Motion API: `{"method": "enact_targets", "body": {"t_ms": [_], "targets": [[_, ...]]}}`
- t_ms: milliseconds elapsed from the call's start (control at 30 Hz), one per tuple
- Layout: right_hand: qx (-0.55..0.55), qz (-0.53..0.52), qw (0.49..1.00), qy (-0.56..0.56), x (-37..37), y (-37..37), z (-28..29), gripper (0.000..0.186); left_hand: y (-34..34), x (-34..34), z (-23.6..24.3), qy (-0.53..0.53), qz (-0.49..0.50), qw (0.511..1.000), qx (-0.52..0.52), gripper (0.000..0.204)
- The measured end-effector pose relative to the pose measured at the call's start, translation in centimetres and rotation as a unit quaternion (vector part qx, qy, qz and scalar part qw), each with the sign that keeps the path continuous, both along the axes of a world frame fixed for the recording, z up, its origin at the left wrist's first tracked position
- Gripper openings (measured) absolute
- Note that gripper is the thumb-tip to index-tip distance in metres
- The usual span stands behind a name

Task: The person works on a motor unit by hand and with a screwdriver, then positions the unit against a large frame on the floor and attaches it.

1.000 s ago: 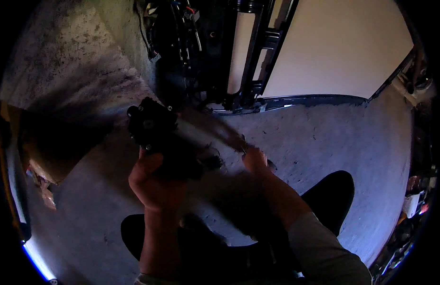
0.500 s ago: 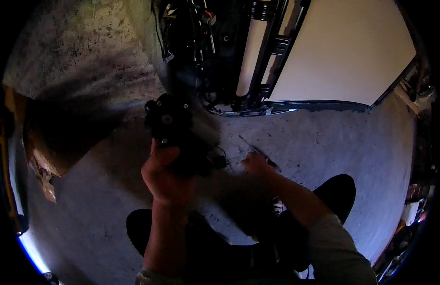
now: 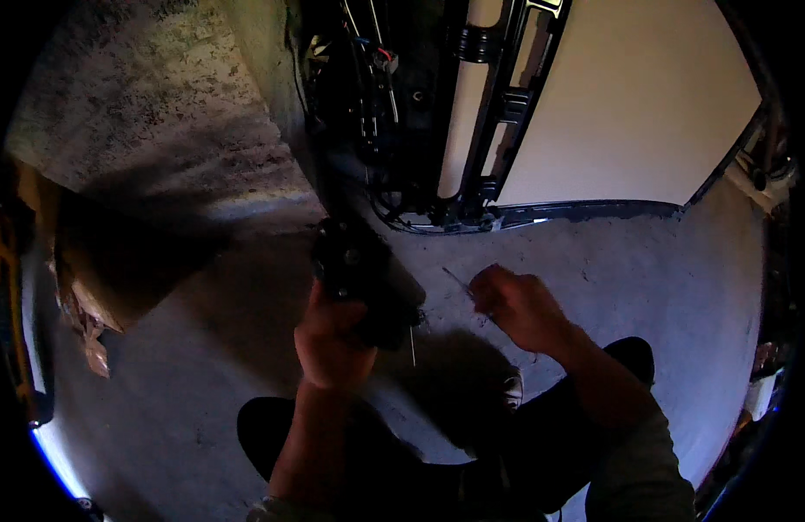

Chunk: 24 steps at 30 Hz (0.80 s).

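My left hand is closed round a black motor-like part, with round bolt heads on its upper face and a paler cylindrical side. Below its right end a thin light-coloured rod or wire shows; I cannot tell what it is fixed to. To the right, my right hand is closed on a slim screwdriver. Its thin shaft points up and left toward the black part, apart from it, while the fingers hide most of the handle. Both hands are above the grey concrete floor.
Ahead stands a large pale panel with a black frame. Wiring hangs left of it, near a stained wall. Torn cardboard lies at the left. My bent knees flank the work.
My right hand has picked up the screwdriver from the floor and turned it toward the left. My left hand and the black part have shifted right and slightly nearer in the picture.
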State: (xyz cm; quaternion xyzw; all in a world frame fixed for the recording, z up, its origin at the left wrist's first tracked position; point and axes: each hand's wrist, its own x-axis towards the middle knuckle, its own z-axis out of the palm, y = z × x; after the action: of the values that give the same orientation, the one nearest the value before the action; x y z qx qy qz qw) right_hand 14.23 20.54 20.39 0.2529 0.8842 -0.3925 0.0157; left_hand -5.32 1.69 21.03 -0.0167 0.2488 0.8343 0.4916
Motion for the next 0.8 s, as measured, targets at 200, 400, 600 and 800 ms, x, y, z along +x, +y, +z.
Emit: {"method": "enact_targets", "body": {"t_ms": [200,400,600,800], "targets": [[0.118,0.016,0.915,0.385,-0.5,-0.9,7.6,0.022,-0.9,1.6,1.6,0.046,-0.055,0.997,0.032,0.079],[-0.007,-0.011,0.863,0.505,-0.2,-1.5,7.2,0.022,-0.4,2.4,1.8,0.044,-0.111,0.991,0.056,0.083],[0.018,-0.008,0.868,0.496,0.2,-0.8,7.1,0.023,0.1,2.4,1.9,0.046,-0.119,0.989,0.078,0.084],[0.053,0.006,0.879,0.474,0.0,-0.9,7.0,0.021,0.5,2.2,2.1,0.07,-0.107,0.99,0.051,0.081]]}}
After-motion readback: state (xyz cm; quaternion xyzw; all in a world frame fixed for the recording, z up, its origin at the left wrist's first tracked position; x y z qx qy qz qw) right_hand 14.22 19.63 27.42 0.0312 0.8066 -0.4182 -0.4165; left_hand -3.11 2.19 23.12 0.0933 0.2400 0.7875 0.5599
